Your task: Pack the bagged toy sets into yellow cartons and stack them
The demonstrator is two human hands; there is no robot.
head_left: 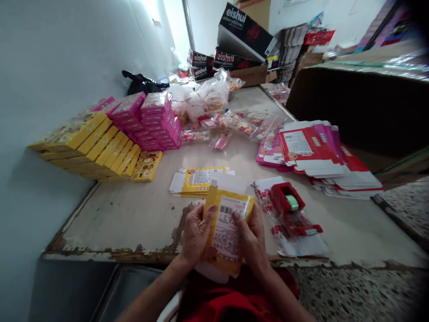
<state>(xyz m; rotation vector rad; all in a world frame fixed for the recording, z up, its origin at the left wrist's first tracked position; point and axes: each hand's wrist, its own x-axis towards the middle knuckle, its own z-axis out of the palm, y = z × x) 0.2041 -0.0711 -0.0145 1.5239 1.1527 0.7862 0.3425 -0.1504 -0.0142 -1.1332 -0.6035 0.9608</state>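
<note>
Between my two hands is a yellow carton (228, 232), its printed label and barcode facing up, tilted over the table's front edge. My left hand (197, 230) grips its left side, thumb on the edge. On the right side, my right hand (250, 237) holds it with the thumb pressed on the label. White flaps stick out at the carton's top and bottom. Just beyond it lie a few flat yellow cartons (201, 179). Right of my right hand, a red tape dispenser (283, 201) with a pale green roll sits on clear plastic bags (301, 246).
Stacked yellow boxes (97, 143) and pink boxes (159, 120) stand at the left. Wrapped packets (234, 123) lie mid-table. Flat red and pink cartons (308, 152) are piled right, beside a large open cardboard box (355, 103). Black boxes (241, 36) stand at the back.
</note>
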